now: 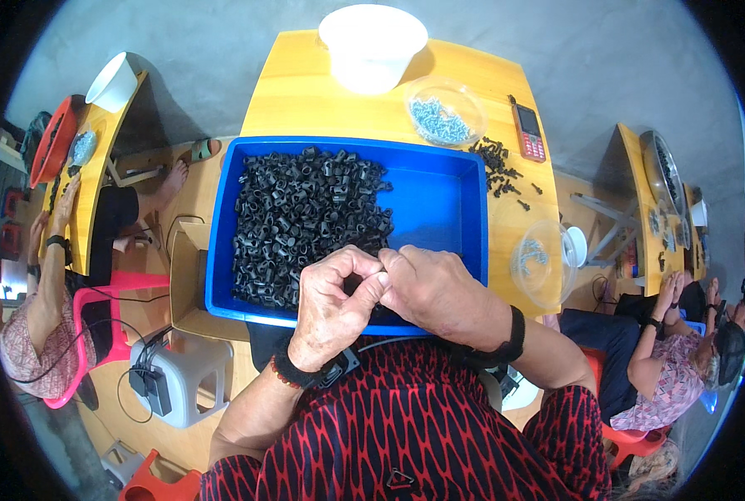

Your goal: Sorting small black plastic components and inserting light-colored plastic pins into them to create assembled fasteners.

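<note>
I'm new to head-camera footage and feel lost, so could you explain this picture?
No machine is at work here: these are a person's bare hands, seen from a camera on their own head, looking down. Its fisheye lens bends straight edges.

The left hand and right hand meet at the fingertips above a blue tray. Whatever they pinch is too hidden to tell.

Small black parts fill mostly the tray's left side. Around it on the yellow table are a white tub, clear bowls with small bluish pieces, loose dark pieces and a red phone.

Other people sit at tables either side.
</note>
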A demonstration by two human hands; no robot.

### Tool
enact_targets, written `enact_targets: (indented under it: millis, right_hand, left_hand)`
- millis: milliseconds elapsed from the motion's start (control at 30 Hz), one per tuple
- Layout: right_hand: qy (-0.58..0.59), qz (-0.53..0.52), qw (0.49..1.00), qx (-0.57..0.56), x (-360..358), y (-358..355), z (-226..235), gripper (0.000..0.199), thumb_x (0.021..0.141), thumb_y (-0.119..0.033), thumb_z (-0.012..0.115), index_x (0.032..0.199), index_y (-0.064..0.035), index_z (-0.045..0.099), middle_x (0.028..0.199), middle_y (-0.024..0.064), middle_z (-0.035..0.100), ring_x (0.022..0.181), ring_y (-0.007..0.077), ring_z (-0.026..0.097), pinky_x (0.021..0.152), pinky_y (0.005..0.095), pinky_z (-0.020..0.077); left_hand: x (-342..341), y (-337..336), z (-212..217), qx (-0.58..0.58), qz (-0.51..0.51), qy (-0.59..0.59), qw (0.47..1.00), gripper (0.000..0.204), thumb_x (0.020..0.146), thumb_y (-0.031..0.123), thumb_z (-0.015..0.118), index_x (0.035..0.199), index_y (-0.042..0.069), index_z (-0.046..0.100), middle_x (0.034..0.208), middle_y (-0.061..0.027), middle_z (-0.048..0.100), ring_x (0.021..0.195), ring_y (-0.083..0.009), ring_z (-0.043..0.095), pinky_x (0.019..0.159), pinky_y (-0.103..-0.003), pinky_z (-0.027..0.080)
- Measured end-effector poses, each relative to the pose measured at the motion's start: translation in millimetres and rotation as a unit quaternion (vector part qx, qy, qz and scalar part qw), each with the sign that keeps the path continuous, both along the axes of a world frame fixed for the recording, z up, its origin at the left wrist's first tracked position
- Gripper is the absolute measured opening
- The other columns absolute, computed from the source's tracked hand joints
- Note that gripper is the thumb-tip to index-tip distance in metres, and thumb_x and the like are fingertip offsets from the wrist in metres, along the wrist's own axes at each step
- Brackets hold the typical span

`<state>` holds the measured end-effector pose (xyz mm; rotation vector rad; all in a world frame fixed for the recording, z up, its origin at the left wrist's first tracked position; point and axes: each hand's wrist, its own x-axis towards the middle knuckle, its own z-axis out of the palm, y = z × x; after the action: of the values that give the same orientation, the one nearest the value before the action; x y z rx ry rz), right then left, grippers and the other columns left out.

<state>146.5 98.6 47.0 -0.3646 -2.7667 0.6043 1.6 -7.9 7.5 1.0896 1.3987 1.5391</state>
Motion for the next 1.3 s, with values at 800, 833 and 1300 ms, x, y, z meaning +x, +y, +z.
enact_targets:
  millis: [800,833,1300]
  right_hand:
    - [-0.088,0.014,0.990,-0.111,1,40,-20,0.011,0.083,-0.004,0.068,0.089,0.0023,0.062,0.085,0.0202,0.064,0.083,0.0406,0.063,0.073,0.0447,0.0520]
    - [-0.107,0.016,0.989,-0.101,-2,39,-19,0.012,0.083,-0.005,0.069,0.089,0.0028,0.062,0.085,0.0202,0.064,0.084,0.0407,0.064,0.074,0.0449,0.0523]
    - [-0.088,-0.002,0.992,-0.087,0,50,-21,0.011,0.081,-0.003,0.067,0.087,0.0019,0.059,0.086,0.0202,0.063,0.083,0.0407,0.063,0.073,0.0463,0.0513]
  left_hand:
    - [-56,-70,9,0.234,0.400,0.034,0.886,0.008,0.098,0.009,0.056,0.104,0.005,0.057,0.113,-0.0152,0.064,0.093,-0.0184,0.059,0.085,-0.032,0.046]
    - [-63,-78,5,0.216,0.446,0.005,0.869,0.009,0.100,0.012,0.055,0.105,0.005,0.057,0.116,-0.0141,0.064,0.095,-0.0181,0.060,0.086,-0.032,0.047]
    - [-148,-141,-129,-0.064,0.537,-0.310,0.782,0.039,0.096,0.029,0.064,0.123,0.003,0.051,0.102,-0.0031,0.064,0.085,-0.0111,0.057,0.081,-0.029,0.046]
